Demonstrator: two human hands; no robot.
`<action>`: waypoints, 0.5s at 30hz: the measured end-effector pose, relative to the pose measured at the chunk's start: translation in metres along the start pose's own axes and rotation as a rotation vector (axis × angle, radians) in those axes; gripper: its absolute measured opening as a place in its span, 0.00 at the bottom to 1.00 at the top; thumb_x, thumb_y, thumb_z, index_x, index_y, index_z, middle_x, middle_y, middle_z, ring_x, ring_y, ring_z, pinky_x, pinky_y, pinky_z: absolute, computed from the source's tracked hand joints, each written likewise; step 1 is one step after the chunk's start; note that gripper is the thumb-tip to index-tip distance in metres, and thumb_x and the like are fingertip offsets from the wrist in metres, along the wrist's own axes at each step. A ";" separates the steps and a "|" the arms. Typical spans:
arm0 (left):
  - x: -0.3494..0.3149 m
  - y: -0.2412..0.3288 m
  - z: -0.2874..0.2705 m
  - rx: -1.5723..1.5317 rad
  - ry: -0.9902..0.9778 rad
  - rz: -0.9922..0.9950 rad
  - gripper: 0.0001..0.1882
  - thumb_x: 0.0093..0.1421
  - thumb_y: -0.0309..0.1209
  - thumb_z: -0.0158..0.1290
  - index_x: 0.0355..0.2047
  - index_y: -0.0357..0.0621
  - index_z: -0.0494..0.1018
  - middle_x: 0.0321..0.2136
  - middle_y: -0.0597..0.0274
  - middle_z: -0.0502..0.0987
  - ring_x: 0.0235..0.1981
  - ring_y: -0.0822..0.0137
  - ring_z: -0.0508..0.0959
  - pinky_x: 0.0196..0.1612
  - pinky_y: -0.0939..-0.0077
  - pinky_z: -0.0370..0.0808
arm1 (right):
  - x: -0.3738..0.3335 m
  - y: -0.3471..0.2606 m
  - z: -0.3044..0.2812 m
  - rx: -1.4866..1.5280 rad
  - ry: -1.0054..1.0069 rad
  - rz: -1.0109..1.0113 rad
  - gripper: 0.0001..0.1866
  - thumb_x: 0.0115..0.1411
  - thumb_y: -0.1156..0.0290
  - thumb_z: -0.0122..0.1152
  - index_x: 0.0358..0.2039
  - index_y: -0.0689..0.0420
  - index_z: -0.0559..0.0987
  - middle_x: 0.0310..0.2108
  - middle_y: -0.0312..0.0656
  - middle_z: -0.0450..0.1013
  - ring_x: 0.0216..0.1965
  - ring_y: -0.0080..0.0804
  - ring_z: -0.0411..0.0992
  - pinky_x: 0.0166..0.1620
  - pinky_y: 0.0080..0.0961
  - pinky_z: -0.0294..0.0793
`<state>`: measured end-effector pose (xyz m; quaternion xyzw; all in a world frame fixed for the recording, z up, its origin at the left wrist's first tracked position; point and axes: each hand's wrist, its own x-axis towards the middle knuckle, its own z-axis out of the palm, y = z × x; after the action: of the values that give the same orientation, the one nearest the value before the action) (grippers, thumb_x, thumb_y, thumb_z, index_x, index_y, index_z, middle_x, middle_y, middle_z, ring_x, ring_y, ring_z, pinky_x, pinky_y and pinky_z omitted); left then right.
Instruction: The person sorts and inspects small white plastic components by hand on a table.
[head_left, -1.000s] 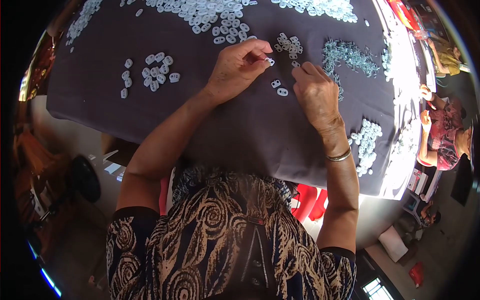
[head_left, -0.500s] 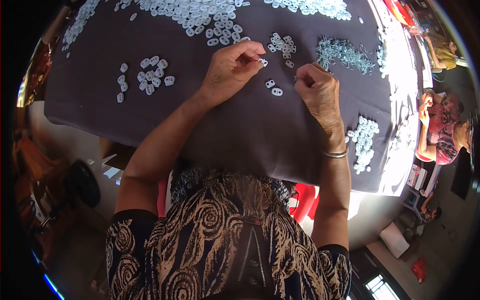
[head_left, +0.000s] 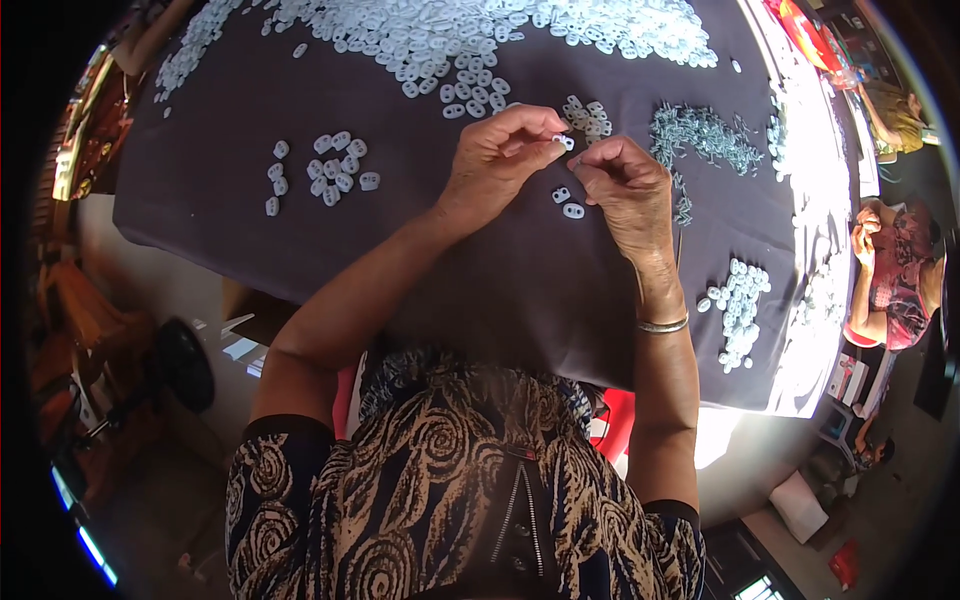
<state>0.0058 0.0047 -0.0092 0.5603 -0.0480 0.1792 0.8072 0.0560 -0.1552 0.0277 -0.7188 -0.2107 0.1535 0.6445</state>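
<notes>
Between thumb and fingers, my left hand [head_left: 505, 160] pinches a small white oval plastic piece with two holes [head_left: 564, 143]. Close to its right side is my right hand [head_left: 625, 185], its fingers pressed together on something tiny and greyish that is too small to make out. The two sets of fingertips are almost touching. Just below them, two loose white two-hole pieces [head_left: 573, 211] lie on the dark cloth. Behind the hands sits a small cluster of similar white pieces [head_left: 590, 117], partly covered by my fingers.
A heap of white pieces [head_left: 430, 40] spreads across the far side. Thin small metal pieces [head_left: 705, 138] are piled at the right, with more white parts [head_left: 740, 310] nearer me. At the left lies a group of white pieces [head_left: 335, 170]. Another person [head_left: 890, 270] sits at the right.
My right hand has moved left and up against my left hand's fingertips. The whole view has shifted, so the table appears lower and farther right.
</notes>
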 end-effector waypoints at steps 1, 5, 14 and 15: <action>-0.001 -0.001 -0.003 0.005 0.003 0.003 0.09 0.58 0.20 0.55 0.39 0.40 0.74 0.32 0.71 0.74 0.30 0.83 0.71 0.32 0.88 0.71 | 0.002 -0.001 0.004 -0.027 -0.005 0.023 0.03 0.55 0.82 0.59 0.28 0.61 0.77 0.26 0.32 0.75 0.24 0.12 0.67 0.25 0.11 0.66; -0.003 -0.001 -0.006 0.063 -0.008 -0.108 0.09 0.60 0.23 0.54 0.41 0.43 0.74 0.35 0.69 0.75 0.34 0.79 0.74 0.33 0.84 0.72 | 0.009 0.007 0.014 -0.030 0.000 -0.016 0.03 0.55 0.81 0.59 0.29 0.60 0.78 0.24 0.31 0.75 0.23 0.12 0.67 0.25 0.10 0.66; -0.003 0.003 -0.007 0.223 -0.008 -0.100 0.11 0.59 0.22 0.55 0.42 0.40 0.73 0.34 0.66 0.77 0.33 0.80 0.76 0.33 0.86 0.73 | 0.010 0.017 0.019 -0.116 0.121 -0.009 0.02 0.50 0.79 0.62 0.25 0.59 0.78 0.19 0.29 0.73 0.22 0.11 0.66 0.26 0.13 0.67; -0.002 0.003 -0.007 0.251 -0.019 -0.092 0.11 0.57 0.20 0.55 0.41 0.38 0.72 0.32 0.65 0.77 0.33 0.79 0.76 0.36 0.86 0.74 | 0.010 0.017 0.019 -0.150 0.125 -0.033 0.02 0.50 0.79 0.62 0.25 0.59 0.78 0.19 0.30 0.73 0.22 0.11 0.66 0.26 0.13 0.67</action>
<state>0.0018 0.0112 -0.0097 0.6602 -0.0072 0.1410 0.7377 0.0567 -0.1353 0.0090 -0.7696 -0.1929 0.0817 0.6032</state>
